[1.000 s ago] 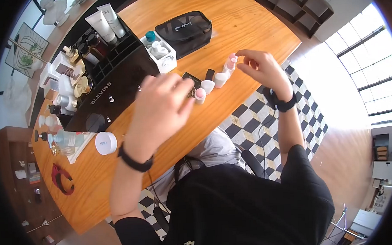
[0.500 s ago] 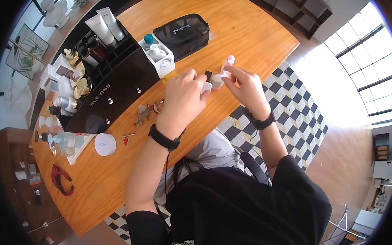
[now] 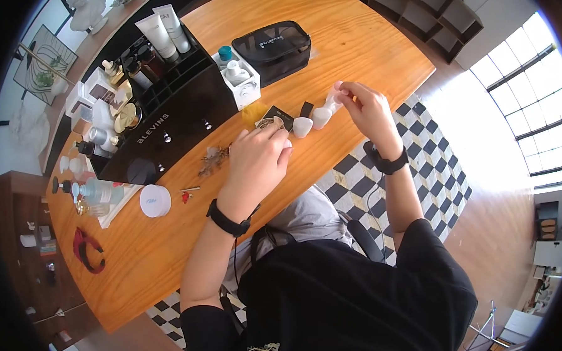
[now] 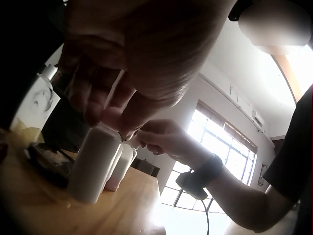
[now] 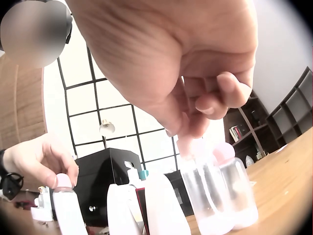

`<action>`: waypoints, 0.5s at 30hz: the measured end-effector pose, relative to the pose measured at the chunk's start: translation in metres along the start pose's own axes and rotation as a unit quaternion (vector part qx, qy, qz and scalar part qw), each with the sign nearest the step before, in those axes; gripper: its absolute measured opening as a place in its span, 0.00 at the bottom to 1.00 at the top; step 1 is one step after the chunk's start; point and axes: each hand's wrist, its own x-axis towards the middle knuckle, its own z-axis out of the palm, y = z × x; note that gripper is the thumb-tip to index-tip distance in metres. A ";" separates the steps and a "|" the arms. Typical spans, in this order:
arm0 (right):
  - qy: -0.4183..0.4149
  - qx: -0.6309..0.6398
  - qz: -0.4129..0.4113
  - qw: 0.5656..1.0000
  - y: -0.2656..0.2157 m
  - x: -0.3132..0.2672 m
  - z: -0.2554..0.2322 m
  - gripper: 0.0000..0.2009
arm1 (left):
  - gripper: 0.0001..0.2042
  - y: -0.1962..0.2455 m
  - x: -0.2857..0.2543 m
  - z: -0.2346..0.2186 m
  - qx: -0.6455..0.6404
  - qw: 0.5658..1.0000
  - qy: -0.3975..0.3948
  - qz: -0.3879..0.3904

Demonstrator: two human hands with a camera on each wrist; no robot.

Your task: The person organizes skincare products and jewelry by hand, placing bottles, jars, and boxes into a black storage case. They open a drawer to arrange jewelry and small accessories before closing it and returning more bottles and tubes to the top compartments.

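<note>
My left hand (image 3: pixel 258 157) is near the table's front edge. Its thumb and fingertips pinch the pink cap (image 5: pixel 63 180) of a white bottle (image 4: pixel 94 165) that stands upright; in the head view the hand mostly hides it. To its right stand two white rounded containers (image 3: pixel 302 127). At the row's right end are two clear bottles (image 5: pixel 208 196) with pink caps, side by side. My right hand (image 3: pixel 369 112) pinches the cap of one of them, thumb against fingertips, with the other fingers curled above.
A black organizer (image 3: pixel 184 123) full of cosmetics stands at the left. Beside it are a white box (image 3: pixel 248 95) and a black mesh pouch (image 3: pixel 272 50). A dark card (image 3: pixel 283 116), hair ties, a round white jar (image 3: pixel 155 201) and a red headband (image 3: pixel 80 244) lie on the table (image 3: pixel 350 28).
My left hand has come back leftward from a white rounded container to the pink-capped white bottle. My right hand, drawn in half a second ago, has shifted right to the clear bottles.
</note>
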 end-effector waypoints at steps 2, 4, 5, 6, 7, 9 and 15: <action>-0.014 -0.006 0.016 1.000 -0.008 0.004 -0.013 0.08 | 0.05 0.002 -0.003 -0.012 -0.012 1.000 -0.003 -0.009; -0.025 -0.005 0.025 0.999 -0.013 0.008 -0.024 0.09 | 0.05 0.002 -0.007 -0.023 -0.025 1.000 -0.004 -0.019; -0.036 0.004 0.034 0.999 -0.017 0.011 -0.030 0.10 | 0.05 0.002 -0.009 -0.027 -0.025 1.000 -0.004 -0.019; -0.036 0.003 0.033 0.999 -0.018 0.013 -0.034 0.10 | 0.05 0.002 -0.011 -0.030 -0.025 0.999 -0.004 -0.019; -0.041 -0.003 0.023 0.999 -0.018 0.014 -0.037 0.10 | 0.05 0.002 -0.012 -0.032 -0.025 1.000 -0.002 -0.019; -0.045 -0.010 0.012 0.999 -0.020 0.013 -0.039 0.11 | 0.05 0.003 -0.015 -0.035 -0.020 0.999 -0.003 -0.031; -0.108 -0.029 0.012 0.994 -0.013 0.001 -0.025 0.09 | 0.04 0.000 -0.027 -0.028 -0.010 0.999 -0.020 -0.043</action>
